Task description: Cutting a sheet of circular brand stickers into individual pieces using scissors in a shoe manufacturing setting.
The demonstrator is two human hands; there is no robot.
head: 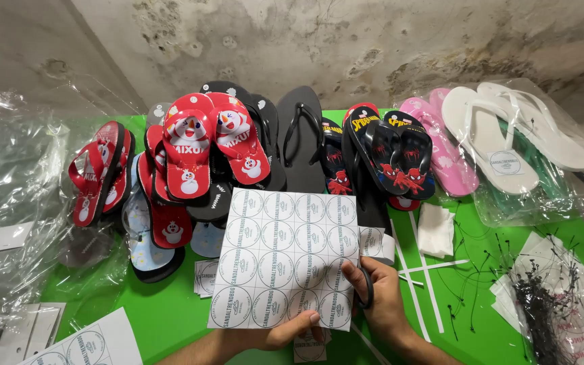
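Observation:
My left hand [290, 332] pinches the lower edge of a white sheet of round printed stickers [285, 257], holding it up over the green table [170, 311]. My right hand [380, 301] sits at the sheet's right edge with fingers through the black handles of scissors [366, 287]; the blades are hidden behind the sheet. Small cut sticker squares [205, 277] lie on the table just left of the sheet.
Along the back lie red cartoon flip-flops [190, 152], black ones [301, 138], dark hero-print ones [390, 159], pink [441, 145] and white [501, 138] pairs. Clear plastic bags [8, 196] at left, black tag fasteners [542, 304] at right, another sticker sheet [89, 341] lower left.

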